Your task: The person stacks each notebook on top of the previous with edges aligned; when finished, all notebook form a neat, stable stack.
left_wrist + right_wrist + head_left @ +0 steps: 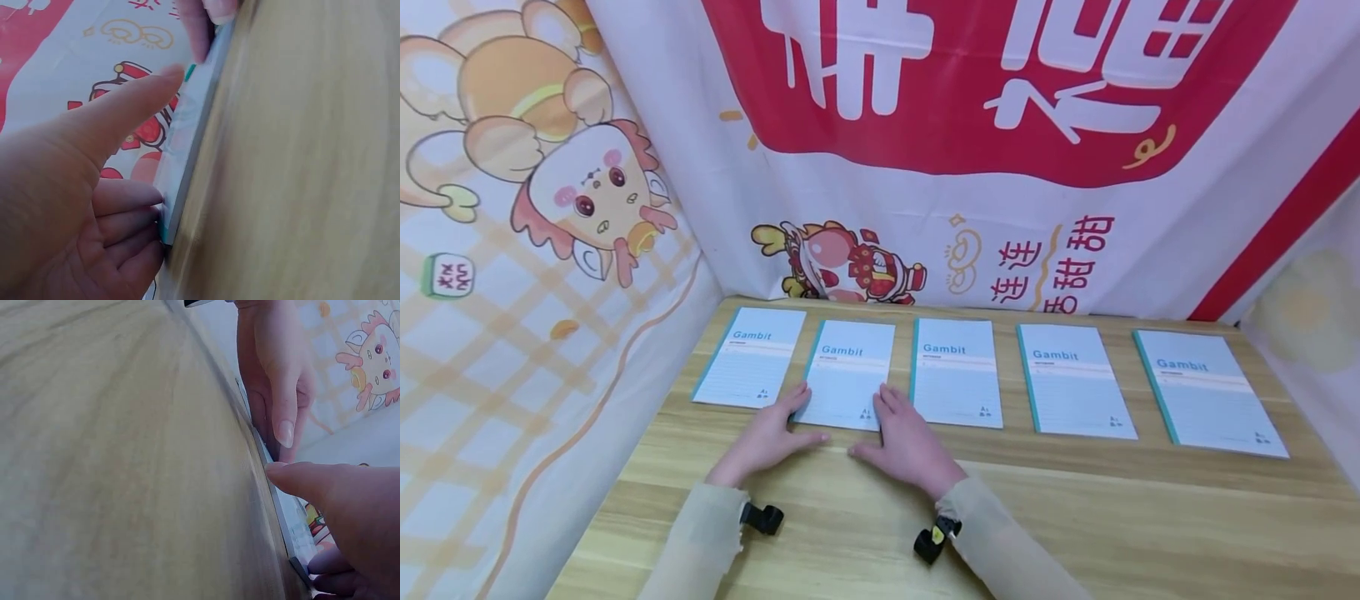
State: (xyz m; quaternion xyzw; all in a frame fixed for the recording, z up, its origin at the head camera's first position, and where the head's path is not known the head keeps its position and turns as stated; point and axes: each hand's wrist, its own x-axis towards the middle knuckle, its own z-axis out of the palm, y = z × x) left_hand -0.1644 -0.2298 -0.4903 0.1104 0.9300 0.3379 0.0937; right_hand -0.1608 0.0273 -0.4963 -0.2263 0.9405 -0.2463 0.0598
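Note:
Both hands are at the second notebook from the left (848,375), a light blue "Gambit" notebook with a teal spine, lying flat. My left hand (772,437) touches its left edge with the fingertips, its thumb extended towards the middle. On the opposite side, the fingers of my right hand (910,440) lie along the right edge near the lower corner. The left wrist view shows the notebook (187,150) edge-on, with the left fingers against its spine end. In the right wrist view, the right thumb (306,478) points across towards the left hand (278,375).
Matching notebooks lie in the same row: one at the far left (751,357), others to the right (957,373), (1075,379), and at the far right (1210,392). The wooden table (865,533) meets a printed cloth (880,183) behind and another at left (550,333).

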